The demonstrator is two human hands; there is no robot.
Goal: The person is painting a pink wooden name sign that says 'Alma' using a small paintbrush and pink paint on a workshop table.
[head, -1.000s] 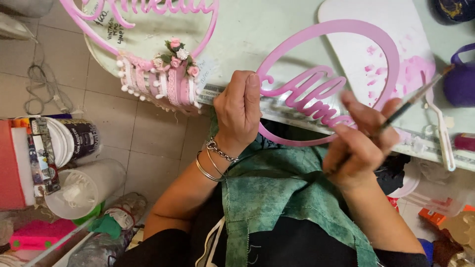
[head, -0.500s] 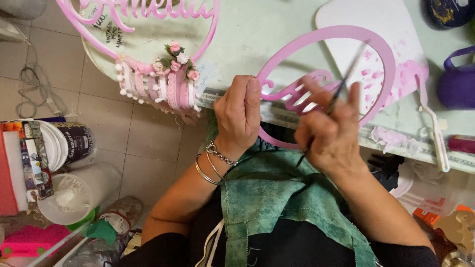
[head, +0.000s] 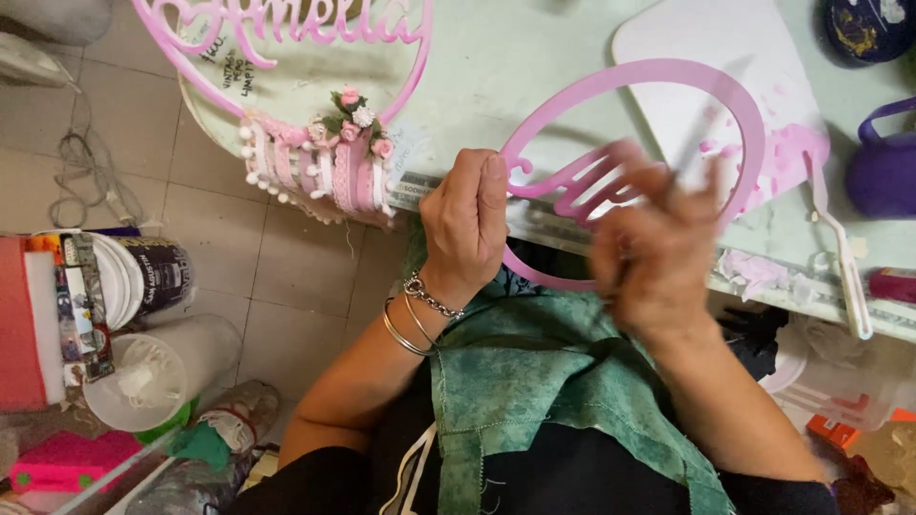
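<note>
My left hand (head: 466, 221) grips the left rim of a pink ring-shaped name plaque (head: 668, 76) that rests over the table edge. My right hand (head: 654, 250), blurred with motion, holds a thin paintbrush (head: 695, 143) over the cut-out lettering inside the ring. A green apron (head: 534, 381) covers my lap below both hands. Bracelets sit on my left wrist.
A second pink ring plaque (head: 286, 38) with small roses and ribbon fringe (head: 329, 167) lies at the upper left. A white board (head: 735, 48) smeared with pink paint, a white spatula (head: 840, 248) and a purple cup (head: 883, 162) are right. Buckets (head: 143, 277) stand on the floor.
My right hand swung left with the brush from beyond the ring's right side to over the lettering. My left hand stayed on the rim.
</note>
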